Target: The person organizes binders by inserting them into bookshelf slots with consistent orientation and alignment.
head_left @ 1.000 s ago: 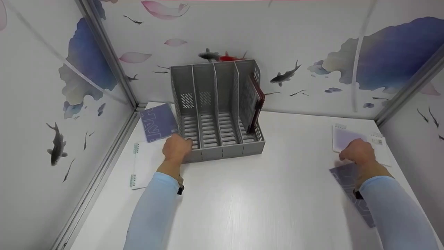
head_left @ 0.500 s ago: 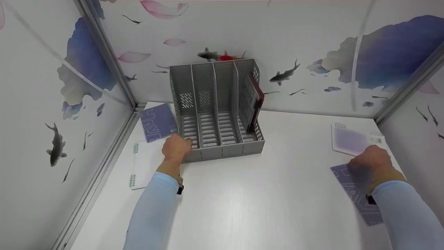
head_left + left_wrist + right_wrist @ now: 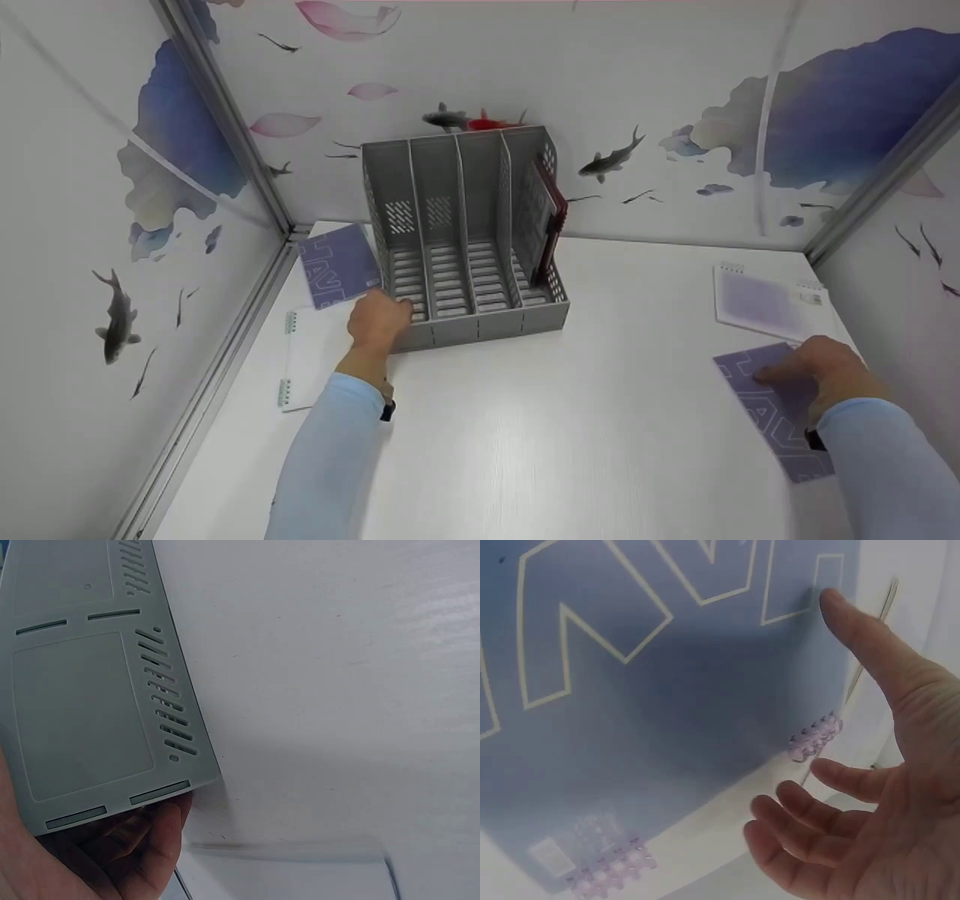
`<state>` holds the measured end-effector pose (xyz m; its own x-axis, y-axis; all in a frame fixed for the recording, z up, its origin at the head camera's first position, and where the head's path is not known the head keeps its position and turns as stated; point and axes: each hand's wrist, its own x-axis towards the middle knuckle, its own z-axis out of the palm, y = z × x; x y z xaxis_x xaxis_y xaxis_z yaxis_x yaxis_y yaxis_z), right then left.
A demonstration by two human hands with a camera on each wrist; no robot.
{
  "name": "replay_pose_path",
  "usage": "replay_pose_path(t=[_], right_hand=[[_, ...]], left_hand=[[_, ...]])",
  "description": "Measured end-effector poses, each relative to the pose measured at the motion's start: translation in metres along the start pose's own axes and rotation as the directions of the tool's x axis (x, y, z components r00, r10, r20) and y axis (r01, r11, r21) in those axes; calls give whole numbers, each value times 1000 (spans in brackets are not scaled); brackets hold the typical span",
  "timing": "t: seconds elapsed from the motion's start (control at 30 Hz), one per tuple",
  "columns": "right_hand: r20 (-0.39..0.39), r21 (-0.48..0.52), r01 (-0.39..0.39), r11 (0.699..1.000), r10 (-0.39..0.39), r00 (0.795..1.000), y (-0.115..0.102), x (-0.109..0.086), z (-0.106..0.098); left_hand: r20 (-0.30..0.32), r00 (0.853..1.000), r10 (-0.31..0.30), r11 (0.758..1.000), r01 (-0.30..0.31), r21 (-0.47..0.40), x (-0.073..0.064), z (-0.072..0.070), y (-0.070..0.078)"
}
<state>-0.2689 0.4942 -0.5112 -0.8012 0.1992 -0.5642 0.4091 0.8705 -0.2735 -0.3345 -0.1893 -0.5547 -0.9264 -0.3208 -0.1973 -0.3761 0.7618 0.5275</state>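
Note:
My left hand (image 3: 377,321) grips the front left corner of a grey file organizer (image 3: 517,322) with several upright slots. In the left wrist view its curled fingers (image 3: 154,847) lie against the organizer's (image 3: 82,712) end. A dark red notebook (image 3: 553,217) stands in the rightmost slot. My right hand (image 3: 829,367) is over a purple notebook (image 3: 765,405) with white outlined letters, lying on the right of the table. In the right wrist view the thumb is at that notebook's (image 3: 667,712) cover, while the loosely bent fingers (image 3: 810,840) are beside its spiral-bound edge.
Behind the right hand lies a spiral notepad (image 3: 757,300) with a pale purple cover. Left of the organizer are another purple notebook (image 3: 341,262) and a white spiral notebook (image 3: 307,352). Printed wall panels (image 3: 645,90) enclose the white table (image 3: 562,435).
My right hand has moved right and toward me, from the pale spiral notepad to above the purple notebook, and its thumb has spread. My left hand stays on the organizer.

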Motion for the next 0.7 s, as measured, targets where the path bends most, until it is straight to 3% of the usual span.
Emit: replay_pose_path(t=[0.1,0.37,0.53,0.7], right_hand=[[2,17,-6,1000,6,1000,4,0,7],[43,46,-15,999,13,999,30,23,14],[35,47,-43,998,41,999,33,27,19],[27,-6,-6,1000,6,1000,33,28,17]], left_hand=[[-1,1000,-4,1000,4,-2,1,-1,0],[0,1000,-15,1000,15,2,-2,1,-3],[-1,1000,-9,1000,9,4,-3,2,-5],[3,1000,-3,1000,3,6,-2,1,-6]])
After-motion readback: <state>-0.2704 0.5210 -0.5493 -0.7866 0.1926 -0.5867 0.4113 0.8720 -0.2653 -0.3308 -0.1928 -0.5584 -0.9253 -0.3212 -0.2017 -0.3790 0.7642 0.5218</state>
